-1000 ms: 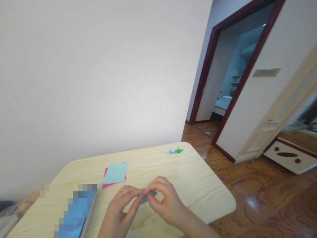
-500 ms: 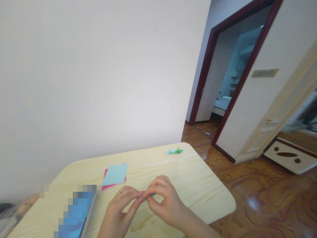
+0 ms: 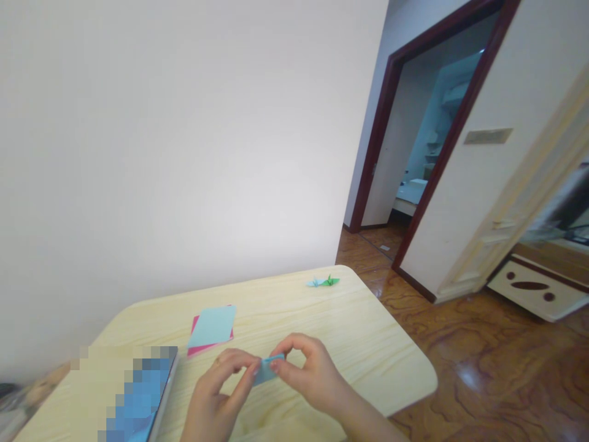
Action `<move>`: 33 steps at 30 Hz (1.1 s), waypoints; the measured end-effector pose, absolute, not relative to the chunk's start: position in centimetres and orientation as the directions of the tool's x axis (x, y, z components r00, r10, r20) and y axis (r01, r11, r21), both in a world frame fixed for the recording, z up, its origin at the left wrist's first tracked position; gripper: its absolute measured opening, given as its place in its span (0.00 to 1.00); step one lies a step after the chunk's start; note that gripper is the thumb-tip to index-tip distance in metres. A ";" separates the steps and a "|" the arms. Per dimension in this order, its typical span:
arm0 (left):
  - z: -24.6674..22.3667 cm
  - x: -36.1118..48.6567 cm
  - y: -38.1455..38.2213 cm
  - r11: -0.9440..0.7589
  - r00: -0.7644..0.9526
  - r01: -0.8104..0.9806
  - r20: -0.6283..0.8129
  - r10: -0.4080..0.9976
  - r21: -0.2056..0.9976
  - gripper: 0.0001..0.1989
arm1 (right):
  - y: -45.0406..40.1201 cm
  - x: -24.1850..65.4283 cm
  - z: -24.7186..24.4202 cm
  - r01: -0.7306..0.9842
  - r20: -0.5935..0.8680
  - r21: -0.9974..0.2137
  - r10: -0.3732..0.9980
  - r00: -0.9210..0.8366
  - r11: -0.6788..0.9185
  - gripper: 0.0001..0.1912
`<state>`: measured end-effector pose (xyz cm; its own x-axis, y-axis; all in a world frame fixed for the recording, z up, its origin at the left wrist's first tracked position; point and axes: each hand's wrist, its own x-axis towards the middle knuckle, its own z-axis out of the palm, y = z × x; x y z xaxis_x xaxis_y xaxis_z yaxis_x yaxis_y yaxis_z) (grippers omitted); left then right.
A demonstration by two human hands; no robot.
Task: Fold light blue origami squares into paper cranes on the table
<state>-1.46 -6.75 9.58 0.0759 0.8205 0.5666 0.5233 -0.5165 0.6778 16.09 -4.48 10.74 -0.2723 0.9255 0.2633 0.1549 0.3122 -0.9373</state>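
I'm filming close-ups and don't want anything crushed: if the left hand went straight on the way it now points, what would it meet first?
The left hand would meet the folded light-blue paper first, since its fingertips touch it. The right hand lies just beyond, though depth is hard to judge from this view.

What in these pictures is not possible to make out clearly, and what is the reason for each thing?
In the head view:
- The folded blue paper: partly hidden by the fingers of the left hand and right hand.
- The pixelated object: blurred, and cut off by the bottom edge.
- The paper cranes: too small to show their folds.
- The pink paper: mostly hidden by the light blue sheet.
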 end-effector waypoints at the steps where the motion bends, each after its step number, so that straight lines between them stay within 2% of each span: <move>1: 9.6 -1.4 -6.7 -0.496 0.064 0.531 0.551 0.832 0.687 0.07 | -4.5 16.0 10.8 0.151 0.262 -0.939 0.928 -0.266 0.308 0.05; 5: 9.7 -1.4 -6.7 -0.434 0.044 0.561 0.497 0.866 0.705 0.08 | -4.4 15.8 10.6 0.121 0.278 -0.943 0.936 -0.218 0.308 0.06; 12: 9.7 -1.3 -6.9 -0.423 0.046 0.573 0.488 0.872 0.702 0.08 | -4.3 15.5 9.9 0.116 0.261 -0.952 0.950 -0.169 0.282 0.06; 22: 9.8 -1.2 -6.4 -0.308 0.066 0.573 0.332 0.941 0.760 0.12 | -4.4 15.6 10.3 0.209 0.371 -0.888 0.906 -0.205 0.410 0.04; 26: 9.8 -1.0 -6.0 -0.294 0.058 0.562 0.319 0.946 0.773 0.11 | -4.0 15.6 9.9 0.168 0.310 -0.926 0.935 -0.171 0.337 0.05; 31: 9.3 -0.5 -5.7 -0.225 0.005 0.495 0.257 0.966 0.839 0.13 | -3.3 15.5 8.6 -0.040 0.164 -0.986 0.967 -0.196 0.159 0.13; 33: 9.0 -0.4 -5.6 -0.187 -0.012 0.471 0.218 0.976 0.862 0.14 | -3.3 15.4 8.2 -0.069 0.134 -0.990 0.972 -0.191 0.123 0.14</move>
